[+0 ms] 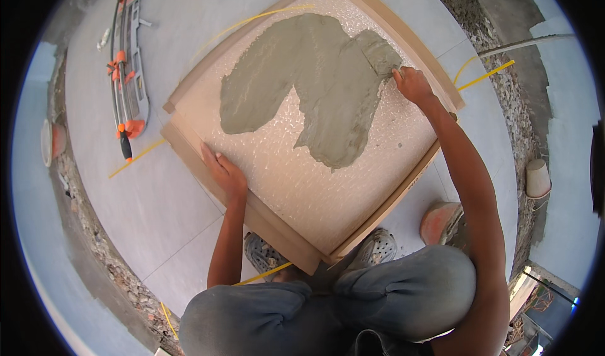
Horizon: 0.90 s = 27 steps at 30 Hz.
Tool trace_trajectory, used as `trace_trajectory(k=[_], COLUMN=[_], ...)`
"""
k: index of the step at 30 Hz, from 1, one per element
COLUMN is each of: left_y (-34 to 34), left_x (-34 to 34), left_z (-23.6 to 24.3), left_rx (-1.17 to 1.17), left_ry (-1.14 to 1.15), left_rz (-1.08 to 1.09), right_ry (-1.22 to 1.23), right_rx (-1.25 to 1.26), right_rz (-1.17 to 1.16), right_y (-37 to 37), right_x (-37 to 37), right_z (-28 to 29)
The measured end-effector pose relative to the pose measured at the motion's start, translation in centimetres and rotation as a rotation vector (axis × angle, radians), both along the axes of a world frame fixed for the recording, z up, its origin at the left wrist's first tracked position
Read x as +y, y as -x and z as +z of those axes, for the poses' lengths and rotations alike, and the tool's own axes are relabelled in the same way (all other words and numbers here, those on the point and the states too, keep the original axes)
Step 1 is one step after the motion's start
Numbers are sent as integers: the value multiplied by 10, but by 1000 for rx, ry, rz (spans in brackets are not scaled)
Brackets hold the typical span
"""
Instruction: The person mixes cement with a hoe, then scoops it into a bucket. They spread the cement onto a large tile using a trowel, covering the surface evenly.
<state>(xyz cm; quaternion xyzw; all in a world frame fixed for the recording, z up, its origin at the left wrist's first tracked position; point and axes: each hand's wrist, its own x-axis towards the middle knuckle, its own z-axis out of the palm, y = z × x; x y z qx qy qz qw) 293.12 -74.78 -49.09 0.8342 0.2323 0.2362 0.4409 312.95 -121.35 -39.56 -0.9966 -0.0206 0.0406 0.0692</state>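
A large tile (pixel 252 179) with a bumpy, shiny surface lies in a flattened cardboard tray (pixel 252 223) in front of my knees. Grey mortar (pixel 340 104) covers much of its far half in a thick, uneven layer. My right hand (pixel 414 85) is closed round the handle of a trowel (pixel 376 52), whose blade is smeared with mortar and rests in the layer at the far right. The handle is mostly hidden by the fingers. My left hand (pixel 225 174) rests at the left edge of the tile and cardboard, fingers stretched out, holding nothing.
A manual tile cutter (pixel 128 72) with orange parts lies on the pale tiled floor (pixel 170 211) at the left. One bucket (pixel 438 222) stands by my right knee; another (pixel 537 178) is farther right. Yellow straps (pixel 485 75) run under the cardboard. Rubble (pixel 94 236) lines the floor's edges.
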Motion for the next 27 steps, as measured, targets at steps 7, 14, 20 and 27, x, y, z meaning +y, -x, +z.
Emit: trace_trajectory(k=[7,14,20,27], left_y=[10,10,7,12], left_x=[13,23,14,25], left_z=[9,6,13,5], left_rx=[-6,-14,-91,-86], left_ry=[-68,-60,180,102], left_rz=[-2,25,20,22], right_ry=[-601,-454,-30,79], right_rx=[552,369,235,37], right_rz=[-189,385,544,344], right_y=[77,220,245,150], right_x=[63,171,154,83], right_z=[25,11,14,0])
